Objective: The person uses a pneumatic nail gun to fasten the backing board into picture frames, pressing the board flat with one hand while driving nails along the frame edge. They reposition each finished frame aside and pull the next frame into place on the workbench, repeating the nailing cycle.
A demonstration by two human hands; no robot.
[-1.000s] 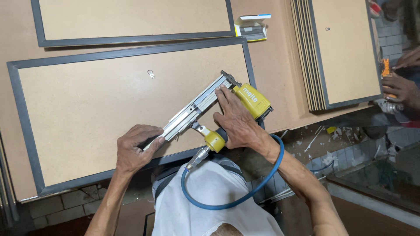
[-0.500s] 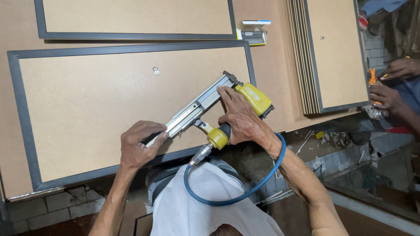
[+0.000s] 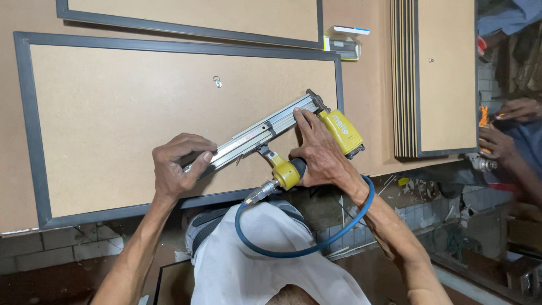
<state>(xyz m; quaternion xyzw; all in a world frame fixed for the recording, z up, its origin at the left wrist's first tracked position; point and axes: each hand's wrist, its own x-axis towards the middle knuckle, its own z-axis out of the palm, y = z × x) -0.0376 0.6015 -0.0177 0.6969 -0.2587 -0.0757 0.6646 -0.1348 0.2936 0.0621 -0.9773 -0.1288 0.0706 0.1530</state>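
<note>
A yellow pneumatic nail gun (image 3: pixel 339 129) with a long silver magazine (image 3: pixel 257 135) lies across the brown back board (image 3: pixel 124 113) of a dark-framed picture frame (image 3: pixel 27 124). My right hand (image 3: pixel 319 155) grips the gun's handle and body. My left hand (image 3: pixel 179 166) presses on the near end of the magazine, close to the frame's lower edge. A blue air hose (image 3: pixel 305 245) loops from the handle's brass fitting down over my lap.
A second framed board (image 3: pixel 192 14) lies above, a stack of frames (image 3: pixel 435 79) stands to the right, and a small box (image 3: pixel 344 42) sits between them. Another person's hands (image 3: pixel 508 127) work at the far right. A metal hanger (image 3: pixel 217 82) sits on the board.
The view has shifted slightly; the nail gun and both hands stay in nearly the same place on the frame's lower edge.
</note>
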